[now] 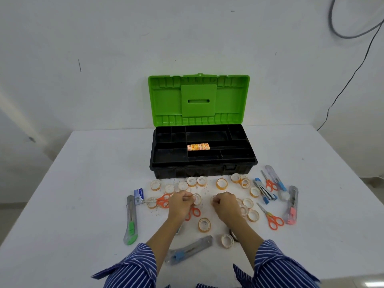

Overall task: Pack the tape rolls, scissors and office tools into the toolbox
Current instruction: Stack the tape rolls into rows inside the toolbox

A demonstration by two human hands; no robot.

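The toolbox [166,170] stands open at the table's far middle, green lid [198,100] upright. A row of tape rolls [198,146] lies in a middle compartment of its black tray. In front of it, loose tape rolls [204,225] are scattered among orange scissors [273,218], box cutters [131,221] and a blue stapler [264,191]. My left hand [179,203] is curled and holds a tape roll [197,199] at its fingertips. With curled fingers, my right hand [225,204] pinches another roll that is mostly hidden.
A small blue staple box [138,195] lies at the left by another pair of scissors [164,201]. More cutters lie near me [190,249] and at the right [291,206]. The white table [83,183] meets a white wall; a cable [353,75] hangs at the right.
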